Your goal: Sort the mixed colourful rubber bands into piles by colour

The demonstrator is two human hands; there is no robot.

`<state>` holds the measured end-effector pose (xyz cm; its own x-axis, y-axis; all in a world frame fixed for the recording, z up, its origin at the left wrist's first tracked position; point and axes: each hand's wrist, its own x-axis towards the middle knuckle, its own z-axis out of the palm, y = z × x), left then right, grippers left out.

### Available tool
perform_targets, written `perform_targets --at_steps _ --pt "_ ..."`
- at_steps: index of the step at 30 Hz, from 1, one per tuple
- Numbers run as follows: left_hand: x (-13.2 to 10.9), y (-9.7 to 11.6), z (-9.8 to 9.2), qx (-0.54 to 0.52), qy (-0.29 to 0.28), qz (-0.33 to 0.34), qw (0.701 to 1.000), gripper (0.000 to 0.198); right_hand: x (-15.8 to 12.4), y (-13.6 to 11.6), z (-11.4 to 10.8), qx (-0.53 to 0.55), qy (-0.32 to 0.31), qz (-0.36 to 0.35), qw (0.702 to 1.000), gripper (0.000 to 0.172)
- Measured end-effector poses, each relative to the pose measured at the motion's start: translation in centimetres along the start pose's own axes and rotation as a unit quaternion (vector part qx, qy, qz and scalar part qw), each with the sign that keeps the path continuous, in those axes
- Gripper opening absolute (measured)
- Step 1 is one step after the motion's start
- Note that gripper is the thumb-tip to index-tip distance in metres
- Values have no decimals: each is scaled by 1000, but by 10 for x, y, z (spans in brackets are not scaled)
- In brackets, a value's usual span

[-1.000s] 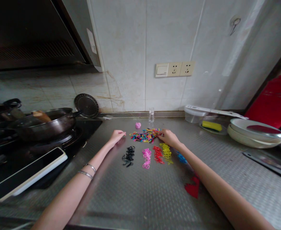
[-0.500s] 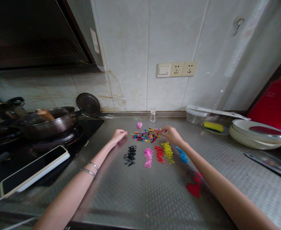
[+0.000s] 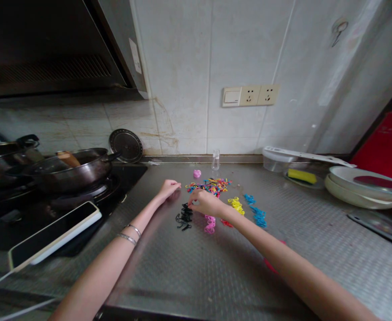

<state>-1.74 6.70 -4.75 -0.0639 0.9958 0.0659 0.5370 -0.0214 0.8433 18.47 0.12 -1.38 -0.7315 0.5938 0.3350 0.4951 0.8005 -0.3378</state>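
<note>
My right hand [image 3: 205,203] reaches left across the steel counter, its thumb and forefinger pinched on a small black rubber band at the top of the row of black rubber bands [image 3: 184,217]. Behind it, and partly covered by it, lies a heap of mixed-colour rubber bands [image 3: 216,184]. My left hand [image 3: 169,189] rests left of the heap with its fingers closed; whatever they hold is hidden. Pink rubber bands [image 3: 210,224], red rubber bands [image 3: 227,223], yellow rubber bands [image 3: 236,205] and blue rubber bands [image 3: 259,216] lie in separate groups, some partly under my right arm.
Behind the heap stand a small clear bottle [image 3: 215,160] and a pink lump [image 3: 197,173]. A phone [image 3: 53,234] and a pan [image 3: 72,171] on the stove are at left. At right are a sponge [image 3: 302,176], stacked bowls [image 3: 359,196] and a knife [image 3: 379,232].
My right hand has moved left and nearer, from the right end of the mixed heap to the black rubber bands. My left hand stays beside the heap. The view has shifted slightly.
</note>
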Motion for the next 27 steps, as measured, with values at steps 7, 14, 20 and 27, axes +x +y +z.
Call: perform_targets --at_steps 7,14,20,27 --pt "-5 6 1 25 -73 63 995 22 -8 23 -29 17 35 32 999 19" --pt "-12 13 8 176 -54 175 967 23 -27 85 -72 -15 130 169 977 21" --pt "-15 14 14 214 -20 188 958 24 -44 118 -79 -31 138 231 963 23" --pt "-14 15 17 171 -20 191 966 23 -47 124 -80 -46 123 235 963 24"
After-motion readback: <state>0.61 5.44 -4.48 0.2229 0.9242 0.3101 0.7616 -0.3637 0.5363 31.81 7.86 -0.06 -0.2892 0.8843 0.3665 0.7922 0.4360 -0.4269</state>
